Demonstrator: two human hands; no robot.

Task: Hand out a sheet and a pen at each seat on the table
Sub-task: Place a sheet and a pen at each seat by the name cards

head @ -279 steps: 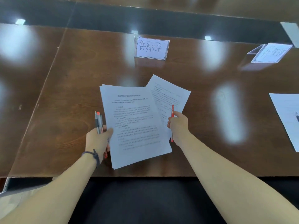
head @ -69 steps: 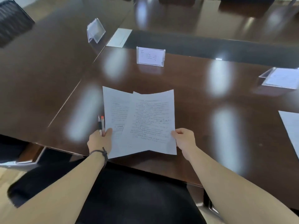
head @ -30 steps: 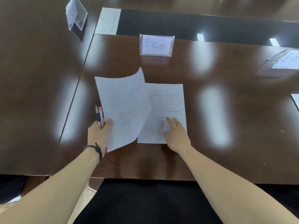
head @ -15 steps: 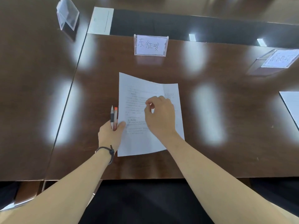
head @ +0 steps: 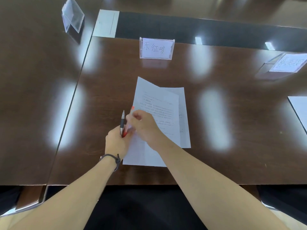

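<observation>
One printed sheet (head: 183, 113) lies flat on the dark wooden table (head: 103, 97) below the middle name card (head: 156, 48). A second sheet (head: 154, 100) lies over its left side, held at its lower left edge by my left hand (head: 116, 143). That hand also grips a black pen (head: 122, 122) and the lower end of a red pen (head: 130, 120), both pointing away from me. My right hand (head: 142, 125) pinches the red pen's blurred upper part, just to the right of the black pen.
Another name card (head: 288, 63) stands at the right, and a sheet's corner (head: 299, 110) shows at the right edge. A third name card (head: 72, 19) stands at the far left. A white plate (head: 106, 23) lies in the table's dark centre strip. Black chair below.
My right hand left the flat sheet, crossed left and took hold of the red pen in my left hand. The held sheet swung right over the flat one.
</observation>
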